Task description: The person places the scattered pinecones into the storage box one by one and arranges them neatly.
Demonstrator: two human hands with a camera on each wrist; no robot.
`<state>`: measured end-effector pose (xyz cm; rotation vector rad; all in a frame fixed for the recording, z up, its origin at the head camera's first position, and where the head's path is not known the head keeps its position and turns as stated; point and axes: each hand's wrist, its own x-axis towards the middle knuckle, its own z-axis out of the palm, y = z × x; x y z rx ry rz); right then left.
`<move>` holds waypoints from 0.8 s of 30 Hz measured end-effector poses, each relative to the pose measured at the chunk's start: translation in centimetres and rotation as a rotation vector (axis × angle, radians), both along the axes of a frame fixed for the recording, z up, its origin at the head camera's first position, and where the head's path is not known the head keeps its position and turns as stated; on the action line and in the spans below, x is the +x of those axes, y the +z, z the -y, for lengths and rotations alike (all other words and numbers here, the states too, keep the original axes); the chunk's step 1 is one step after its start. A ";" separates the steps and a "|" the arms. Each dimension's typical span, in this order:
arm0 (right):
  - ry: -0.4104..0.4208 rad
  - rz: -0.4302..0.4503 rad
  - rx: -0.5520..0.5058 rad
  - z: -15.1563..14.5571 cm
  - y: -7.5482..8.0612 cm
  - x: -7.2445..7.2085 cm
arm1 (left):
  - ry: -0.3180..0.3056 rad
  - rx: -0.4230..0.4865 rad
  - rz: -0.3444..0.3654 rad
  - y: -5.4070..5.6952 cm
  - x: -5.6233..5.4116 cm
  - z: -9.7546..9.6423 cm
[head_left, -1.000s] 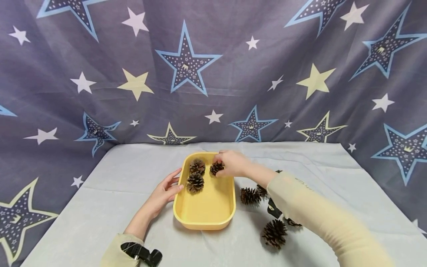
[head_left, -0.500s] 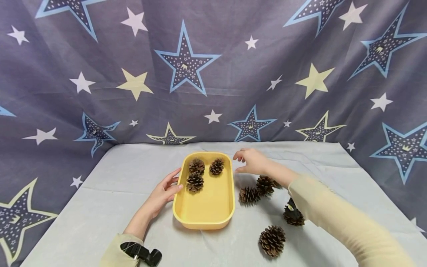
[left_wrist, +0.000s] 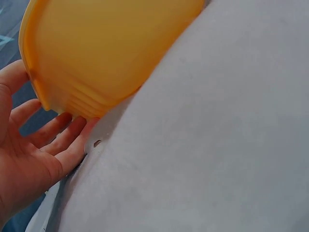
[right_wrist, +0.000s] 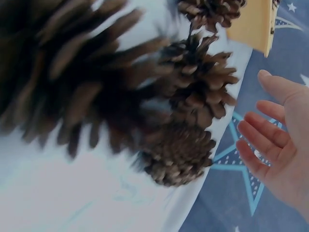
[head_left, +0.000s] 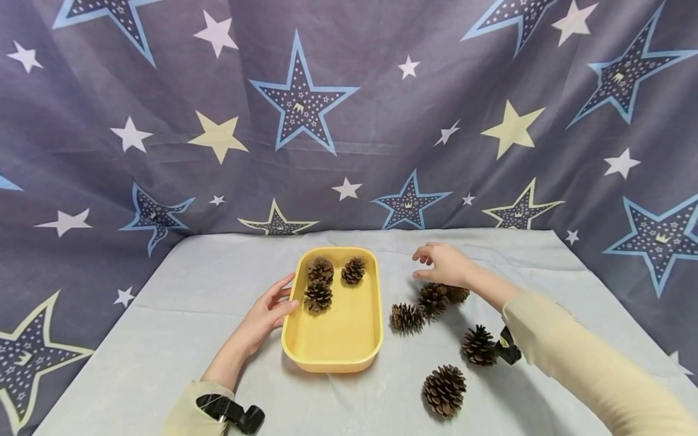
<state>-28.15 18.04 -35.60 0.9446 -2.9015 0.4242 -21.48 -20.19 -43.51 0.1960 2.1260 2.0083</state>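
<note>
the likeliest trouble sits at the right wrist: the black camera mount (head_left: 508, 347) looks just beside a pine cone (head_left: 480, 346), and whether they touch cannot be told. a dip of the forearm could knock that cone and set it rolling. the three bunched cones (head_left: 433, 300) lie so close together that lifting one would probably drag its neighbour, since the jutting scales could snag. a pinch on the scale tips alone might let a cone slip. the yellow tray (head_left: 332, 345) seems light, so a careless push from the left hand (head_left: 267, 318) could slide it across the counter (head_left: 191, 290).

as for where things lie, the right hand (head_left: 447, 264) holds nothing; its fingers are loosely bent, the thumb apart from them, and it hangs just above or behind the bunched cones, well apart from the tray. the left hand lies along the tray's left side, fingers relaxed against the outer wall, thumb at the rim; how hard it presses cannot be told. three cones are in the tray: a left pair (head_left: 319, 284), one in front of the other, and a single cone (head_left: 353, 270) near the far right corner. the nearest cone (head_left: 444, 390) lies on the counter, well apart from both hands.
</note>
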 end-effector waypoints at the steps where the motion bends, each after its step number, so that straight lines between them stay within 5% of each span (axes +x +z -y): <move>1: -0.008 0.007 0.001 -0.3 0.0 0.0 | 0.002 -0.001 0.001 0.0 0.0 0.0; 24: -0.189 -0.020 -0.010 -6.4 -1.7 0.2 | 0.001 0.004 -0.015 -0.2 0.0 0.1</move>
